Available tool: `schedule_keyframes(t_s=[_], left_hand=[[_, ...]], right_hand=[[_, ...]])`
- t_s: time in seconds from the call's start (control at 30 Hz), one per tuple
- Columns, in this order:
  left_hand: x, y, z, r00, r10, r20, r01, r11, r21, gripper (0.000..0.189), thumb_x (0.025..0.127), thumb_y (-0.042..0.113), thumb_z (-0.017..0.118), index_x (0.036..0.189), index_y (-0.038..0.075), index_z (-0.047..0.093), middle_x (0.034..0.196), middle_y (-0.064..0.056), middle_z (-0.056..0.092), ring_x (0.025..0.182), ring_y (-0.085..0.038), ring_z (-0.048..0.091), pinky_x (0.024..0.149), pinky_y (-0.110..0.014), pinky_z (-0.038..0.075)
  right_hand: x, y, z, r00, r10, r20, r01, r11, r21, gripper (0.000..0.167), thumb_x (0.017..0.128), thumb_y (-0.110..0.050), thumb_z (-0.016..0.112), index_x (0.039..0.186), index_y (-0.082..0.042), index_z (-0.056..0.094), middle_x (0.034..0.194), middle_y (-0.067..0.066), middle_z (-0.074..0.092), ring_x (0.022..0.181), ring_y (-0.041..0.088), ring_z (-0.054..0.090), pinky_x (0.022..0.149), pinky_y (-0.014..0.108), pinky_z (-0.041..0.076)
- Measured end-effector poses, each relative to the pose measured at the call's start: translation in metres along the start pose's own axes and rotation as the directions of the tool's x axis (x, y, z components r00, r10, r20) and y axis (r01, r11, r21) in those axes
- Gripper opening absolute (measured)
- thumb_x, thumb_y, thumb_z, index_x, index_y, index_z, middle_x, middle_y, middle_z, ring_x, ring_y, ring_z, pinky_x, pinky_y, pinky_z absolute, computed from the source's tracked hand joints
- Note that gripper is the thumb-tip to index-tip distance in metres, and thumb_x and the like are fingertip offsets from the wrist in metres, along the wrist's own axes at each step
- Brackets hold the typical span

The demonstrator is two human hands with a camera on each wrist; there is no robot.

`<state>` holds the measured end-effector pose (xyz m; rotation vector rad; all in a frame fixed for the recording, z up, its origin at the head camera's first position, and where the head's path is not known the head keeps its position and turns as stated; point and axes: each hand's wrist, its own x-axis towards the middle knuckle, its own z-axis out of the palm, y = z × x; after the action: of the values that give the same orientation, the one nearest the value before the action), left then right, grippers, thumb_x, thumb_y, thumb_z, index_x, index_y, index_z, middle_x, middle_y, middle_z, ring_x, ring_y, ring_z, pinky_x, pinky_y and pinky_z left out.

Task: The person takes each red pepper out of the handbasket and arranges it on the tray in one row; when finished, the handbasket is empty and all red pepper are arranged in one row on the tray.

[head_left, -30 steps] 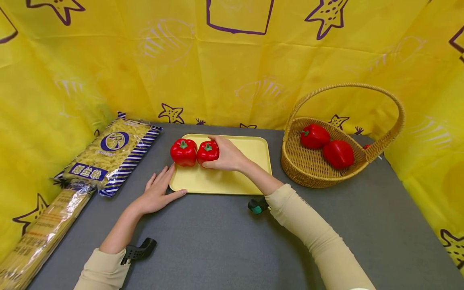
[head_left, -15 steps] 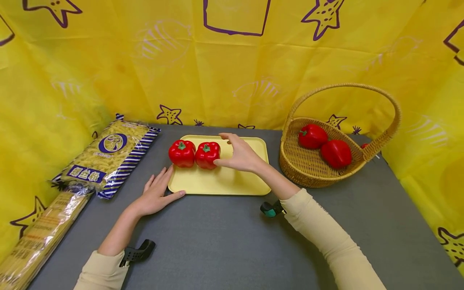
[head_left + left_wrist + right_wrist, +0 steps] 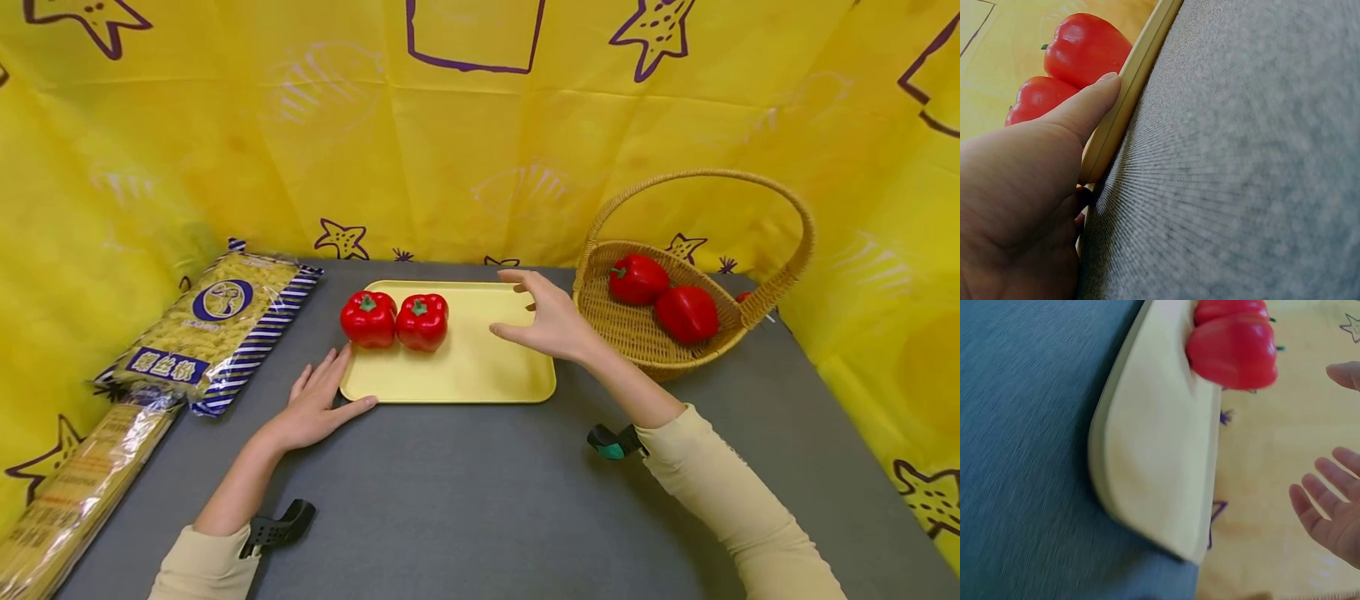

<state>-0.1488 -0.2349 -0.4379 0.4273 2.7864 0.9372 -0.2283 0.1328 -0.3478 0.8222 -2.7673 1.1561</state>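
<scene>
Two red bell peppers stand side by side on the left part of a pale yellow tray [image 3: 480, 375]: the left pepper [image 3: 368, 319] and the right pepper [image 3: 422, 322], stems up. My left hand [image 3: 315, 408] rests at the tray's front left corner, fingers extended along the left side and thumb along the front edge; in the left wrist view the thumb [image 3: 1094, 103] touches the rim. Over the tray's right end, before the basket [image 3: 622, 350], my right hand [image 3: 551, 321] hangs with fingers spread and nothing between them. Inside the basket lie two more bell peppers [image 3: 638, 279].
A bag of spiral pasta [image 3: 217, 321] lies at the left, with a long pack of dry noodles [image 3: 90, 483] in front of it. Partly hidden behind the basket's right side is a small red thing [image 3: 742, 297]. A yellow printed cloth [image 3: 450, 167] hangs around the grey table [image 3: 465, 500].
My right hand has let go of the right pepper on the tray and moved right toward the basket, fingers spread. The left hand stays at the tray's corner.
</scene>
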Motion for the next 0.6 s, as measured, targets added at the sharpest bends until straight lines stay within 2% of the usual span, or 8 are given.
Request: schedule_keyframes(t_s=[0.2,0.43,0.6], left_hand=[[0.000,0.000,0.000,1.000,-0.005,0.004,0.005,1.000,0.003,0.094,0.094,0.050,0.058,0.157,0.008,0.002,0.163,-0.014,0.005,0.147,-0.038,0.000,0.111,-0.060,-0.007],[-0.002,0.002,-0.001,1.000,0.000,0.001,0.000,1.000,-0.012,0.093,0.094,0.048,0.059,0.157,0.006,0.004,0.162,-0.017,0.006,0.147,-0.041,0.000,0.110,-0.062,-0.007],[-0.001,0.002,0.000,1.000,-0.001,-0.001,0.001,1.000,-0.004,0.093,0.094,0.048,0.059,0.157,0.005,0.005,0.162,-0.017,0.007,0.147,-0.041,0.000,0.110,-0.062,-0.006]], right_hand=[[-0.020,0.010,-0.024,0.999,0.017,-0.045,-0.018,0.999,-0.029,0.066,0.083,-0.030,0.078,0.140,-0.013,0.049,0.136,0.007,0.053,0.118,0.025,0.052,0.090,0.043,0.049],[-0.040,0.028,-0.047,0.992,0.055,-0.110,-0.066,0.993,-0.096,0.057,0.082,-0.028,0.078,0.133,-0.013,0.056,0.130,0.008,0.058,0.113,0.027,0.056,0.092,0.049,0.046],[-0.051,0.042,-0.061,0.983,0.117,-0.141,-0.124,0.992,-0.037,0.054,0.083,-0.024,0.077,0.131,-0.010,0.057,0.128,0.010,0.059,0.115,0.031,0.057,0.094,0.050,0.047]])
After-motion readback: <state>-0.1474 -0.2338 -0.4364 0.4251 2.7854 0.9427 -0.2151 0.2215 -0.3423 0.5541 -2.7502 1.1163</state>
